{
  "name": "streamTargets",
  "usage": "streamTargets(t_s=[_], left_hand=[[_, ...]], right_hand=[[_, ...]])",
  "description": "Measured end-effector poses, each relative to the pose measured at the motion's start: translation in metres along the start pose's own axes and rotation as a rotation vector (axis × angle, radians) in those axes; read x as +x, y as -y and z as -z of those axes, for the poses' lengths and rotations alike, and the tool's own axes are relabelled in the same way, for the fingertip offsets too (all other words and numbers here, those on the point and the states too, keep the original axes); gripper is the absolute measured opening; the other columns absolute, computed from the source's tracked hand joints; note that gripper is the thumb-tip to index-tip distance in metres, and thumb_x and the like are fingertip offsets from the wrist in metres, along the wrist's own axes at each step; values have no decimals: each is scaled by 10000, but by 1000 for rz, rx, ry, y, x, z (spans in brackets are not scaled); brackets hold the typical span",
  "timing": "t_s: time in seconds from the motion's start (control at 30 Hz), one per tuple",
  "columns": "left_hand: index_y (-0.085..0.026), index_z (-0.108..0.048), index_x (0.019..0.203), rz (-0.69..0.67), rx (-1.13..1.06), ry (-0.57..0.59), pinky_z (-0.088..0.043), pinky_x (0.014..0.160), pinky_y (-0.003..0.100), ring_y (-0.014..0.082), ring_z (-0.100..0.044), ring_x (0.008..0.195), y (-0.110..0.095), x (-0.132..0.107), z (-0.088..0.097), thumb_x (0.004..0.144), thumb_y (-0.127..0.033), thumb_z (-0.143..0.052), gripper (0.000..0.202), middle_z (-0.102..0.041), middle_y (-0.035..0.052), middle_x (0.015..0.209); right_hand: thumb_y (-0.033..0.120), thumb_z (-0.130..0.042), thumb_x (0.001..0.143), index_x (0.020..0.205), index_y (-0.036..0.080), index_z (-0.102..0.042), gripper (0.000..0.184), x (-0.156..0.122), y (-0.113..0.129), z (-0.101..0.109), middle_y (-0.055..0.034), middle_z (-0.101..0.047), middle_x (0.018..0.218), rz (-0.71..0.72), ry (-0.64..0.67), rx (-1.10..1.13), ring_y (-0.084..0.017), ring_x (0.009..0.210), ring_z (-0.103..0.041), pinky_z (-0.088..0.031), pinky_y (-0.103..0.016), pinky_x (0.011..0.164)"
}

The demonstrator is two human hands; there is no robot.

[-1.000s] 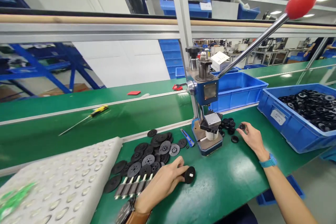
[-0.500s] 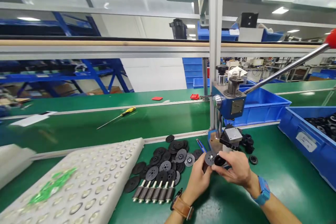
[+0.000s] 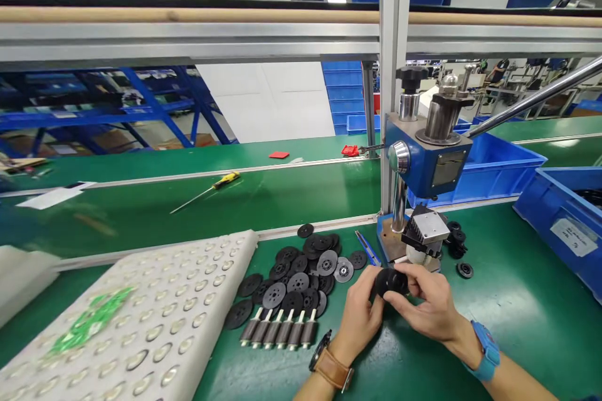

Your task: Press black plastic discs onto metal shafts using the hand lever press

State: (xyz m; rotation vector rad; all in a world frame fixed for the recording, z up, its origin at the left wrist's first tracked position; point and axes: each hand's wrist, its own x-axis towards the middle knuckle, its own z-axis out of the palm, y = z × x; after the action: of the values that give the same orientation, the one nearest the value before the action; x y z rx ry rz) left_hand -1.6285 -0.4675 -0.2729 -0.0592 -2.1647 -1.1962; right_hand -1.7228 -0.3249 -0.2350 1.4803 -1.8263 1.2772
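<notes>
1. Since the earlier frames, our two hands have come together in front of the press. One second ago the left hand (image 3: 364, 316) lay on the mat holding a black disc part and the right hand (image 3: 426, 307) reached among the small rings beside the press.
2. Both hands now close on one small black round plastic assembly (image 3: 391, 282). The left fingers pinch it from the left and the right fingers cup it from the right. It is held just above the green bench mat (image 3: 493, 301), directly in front of the blue manual lever press (image 3: 426, 163).
3. We judge that the two parts are being fitted together by hand. Whether they are fully seated cannot be told, since the fingers cover the joint.
4. The press nest shows no black part under the grey metal head (image 3: 426, 229). We judge that pressing is not yet done.
5. Work remaining, as laid out:
   - a heap of flat black plastic discs (image 3: 296, 272);
   - a row of six dark rotor shafts with white ends (image 3: 278, 332);
   - loose small black rings (image 3: 458, 244) right of the press.
6. The white foam tray with round pockets (image 3: 141, 319) lies at the left.
</notes>
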Motion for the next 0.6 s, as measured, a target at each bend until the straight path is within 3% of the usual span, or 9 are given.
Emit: streamTargets(t_s=[0.2, 0.4, 0.6], left_hand=[[-171, -572, 1033, -12, -34, -34, -483, 768, 301, 195, -589, 869, 6, -2, -2, 973, -301, -509, 156, -615, 76, 961], [-169, -577, 1015, -1, -28, -64, -475, 741, 281, 180, -583, 839, 9, -4, -5, 951, -245, -524, 113, -615, 64, 943], [-176, -585, 1021, -22, -13, -88, -469, 724, 263, 167, -582, 830, 11, -5, -5, 942, -225, -544, 101, -614, 51, 941]], right_hand=[[419, -625, 986, 1168, 153, -566, 328, -4, 6, -9, 29, -552, 684, -10, 63, 3, -97, 550, -529, -397, -242, 497], [437, -546, 1030, 1188, 151, -540, 326, -3, 8, -10, 2, -599, 729, 17, 62, -54, -111, 556, -561, -380, -248, 481], [454, -511, 1043, 1165, 149, -522, 328, -4, 13, -12, 17, -587, 711, -61, 79, -40, -101, 533, -543, -360, -235, 474]])
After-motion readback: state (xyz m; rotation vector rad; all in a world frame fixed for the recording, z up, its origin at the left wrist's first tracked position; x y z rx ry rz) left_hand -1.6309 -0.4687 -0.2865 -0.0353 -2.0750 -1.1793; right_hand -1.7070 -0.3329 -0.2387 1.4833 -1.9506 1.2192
